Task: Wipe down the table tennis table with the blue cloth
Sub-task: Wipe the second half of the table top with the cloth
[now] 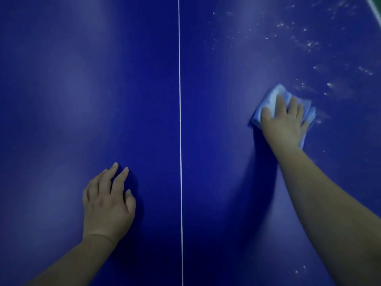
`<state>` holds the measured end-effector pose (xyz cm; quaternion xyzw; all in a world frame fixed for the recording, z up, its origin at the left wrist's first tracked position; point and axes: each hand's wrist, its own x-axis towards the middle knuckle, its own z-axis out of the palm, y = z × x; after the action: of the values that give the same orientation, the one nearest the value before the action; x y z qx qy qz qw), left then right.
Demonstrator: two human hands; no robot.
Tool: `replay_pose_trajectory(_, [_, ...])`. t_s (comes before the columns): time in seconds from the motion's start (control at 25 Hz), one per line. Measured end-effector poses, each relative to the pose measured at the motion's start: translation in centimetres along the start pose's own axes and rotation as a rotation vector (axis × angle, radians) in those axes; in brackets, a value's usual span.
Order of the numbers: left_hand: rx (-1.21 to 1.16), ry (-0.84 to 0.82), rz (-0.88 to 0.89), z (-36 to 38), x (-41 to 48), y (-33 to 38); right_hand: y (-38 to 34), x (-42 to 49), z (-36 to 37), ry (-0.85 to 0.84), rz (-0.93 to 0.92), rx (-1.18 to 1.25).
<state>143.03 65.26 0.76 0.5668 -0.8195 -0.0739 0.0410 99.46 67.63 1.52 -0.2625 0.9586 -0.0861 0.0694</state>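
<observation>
The dark blue table tennis table fills the view, split by a thin white centre line. A folded light blue cloth lies on the right half. My right hand presses flat on the cloth with straight, spread fingers, covering most of it. My left hand rests palm down on the left half, fingers relaxed, holding nothing. White dusty specks are scattered over the table beyond and to the right of the cloth.
The table's white edge line and a strip of green floor show at the top right corner. A few white specks lie near my right forearm at the lower right.
</observation>
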Motion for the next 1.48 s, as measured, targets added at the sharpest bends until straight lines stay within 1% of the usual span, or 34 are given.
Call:
replay_pose_trajectory(0.04, [-0.003,-0.002,-0.006,-0.1,0.0,0.1,0.3,-2.7,0.3,0.01,0.029,-0.023])
replay_pose_trajectory(0.08, [-0.005,-0.007,-0.011,-0.1,0.0,0.1,-0.4,-5.7,1.1,0.03,-0.039,-0.066])
replay_pose_trajectory(0.12, [-0.008,-0.011,-0.014,-0.2,0.0,0.2,-1.9,-8.9,1.9,0.039,-0.183,-0.097])
replay_pose_trajectory(0.24, [-0.017,-0.02,-0.017,-0.3,0.0,0.4,-6.0,-17.3,4.2,-0.082,-0.745,-0.115])
replay_pose_trajectory(0.28, [-0.023,-0.017,-0.017,-0.3,0.0,0.3,-5.9,-18.1,4.5,-0.111,-0.88,-0.113])
replay_pose_trajectory(0.32, [-0.028,-0.011,-0.016,-0.3,0.1,0.3,-4.9,-17.4,4.0,-0.118,-0.953,-0.099])
replay_pose_trajectory(0.36, [-0.03,-0.007,-0.012,-0.2,0.1,0.2,-3.3,-15.7,3.4,-0.082,-0.952,-0.113])
replay_pose_trajectory(0.4, [-0.028,-0.006,-0.009,-0.1,0.0,0.1,-1.3,-13.6,2.6,-0.038,-0.877,-0.147])
replay_pose_trajectory(0.44, [-0.028,-0.006,-0.007,0.0,-0.1,0.1,1.1,-11.3,1.7,0.004,-0.729,-0.161])
replay_pose_trajectory(0.52, [-0.031,0.0,-0.007,0.1,-0.1,0.0,5.8,-7.6,-0.4,0.004,-0.293,-0.122])
replay_pose_trajectory(0.56, [-0.035,0.004,-0.005,0.1,-0.1,0.0,6.8,-7.0,-1.2,-0.018,-0.077,-0.066])
replay_pose_trajectory(0.6, [-0.04,0.007,-0.001,0.1,-0.2,0.0,6.7,-7.4,-1.2,-0.025,0.071,-0.029])
replay_pose_trajectory(0.64, [-0.045,0.009,0.003,0.0,-0.2,0.0,5.3,-8.8,-0.7,-0.015,0.096,-0.045])
replay_pose_trajectory(0.68, [-0.047,0.01,0.005,0.0,-0.2,0.0,3.3,-11.0,0.2,-0.008,0.004,-0.091])
replay_pose_trajectory(0.72, [-0.047,0.009,0.006,0.0,-0.2,0.0,1.1,-13.9,1.1,-0.009,-0.173,-0.111])
replay_pose_trajectory(0.8, [-0.056,0.012,0.005,0.0,-0.2,0.1,-2.3,-20.6,2.9,-0.072,-0.6,-0.116])
replay_pose_trajectory(0.84, [-0.063,0.014,0.004,0.0,-0.2,0.0,-2.4,-23.5,3.6,-0.097,-0.771,-0.13])
replay_pose_trajectory(0.88, [-0.069,0.015,0.005,0.0,-0.1,0.0,-1.6,-24.9,3.5,-0.114,-0.865,-0.139])
replay_pose_trajectory(0.92, [-0.069,0.018,0.011,0.0,-0.1,0.0,0.2,-24.5,2.9,-0.124,-0.894,-0.143])
replay_pose_trajectory(0.96, [-0.065,0.025,0.021,0.1,-0.1,-0.1,2.5,-23.0,2.2,-0.079,-0.848,-0.158])
replay_pose_trajectory(1.0, [-0.063,0.032,0.029,0.3,-0.2,-0.2,5.2,-21.3,1.5,-0.023,-0.717,-0.168])
replay_pose_trajectory(1.04, [-0.065,0.038,0.033,0.3,-0.1,-0.2,7.8,-19.6,0.3,-0.001,-0.508,-0.168])
replay_pose_trajectory(1.12, [-0.075,0.045,0.035,0.4,-0.2,-0.2,12.0,-17.1,-1.9,-0.01,-0.016,-0.096])
replay_pose_trajectory(1.16, [-0.075,0.051,0.036,0.5,-0.2,-0.2,12.1,-17.1,-2.2,-0.029,0.152,-0.054])
replay_pose_trajectory(1.2, [-0.072,0.059,0.036,0.6,-0.1,-0.3,10.9,-18.0,-1.7,-0.029,0.206,-0.058])
replay_pose_trajectory(1.24, [-0.074,0.066,0.043,0.7,-0.1,-0.4,9.0,-19.7,-0.6,-0.019,0.148,-0.099])
replay_pose_trajectory(1.28, [-0.081,0.069,0.053,0.8,-0.1,-0.5,6.7,-22.2,0.4,0.0,0.005,-0.123])
replay_pose_trajectory(1.36, [-0.091,0.076,0.062,0.9,0.0,-0.6,2.9,-28.1,2.5,-0.027,-0.363,-0.111])
replay_pose_trajectory(1.4, [-0.09,0.079,0.06,1.0,0.0,-0.7,2.5,-30.9,3.4,-0.047,-0.52,-0.125])
replay_pose_trajectory(1.44, [-0.09,0.08,0.058,1.0,-0.1,-0.7,3.3,-32.4,3.5,-0.067,-0.613,-0.15])
replay_pose_trajectory(1.48, [-0.094,0.082,0.057,1.0,0.0,-0.7,5.1,-32.4,2.9,-0.083,-0.644,-0.154])
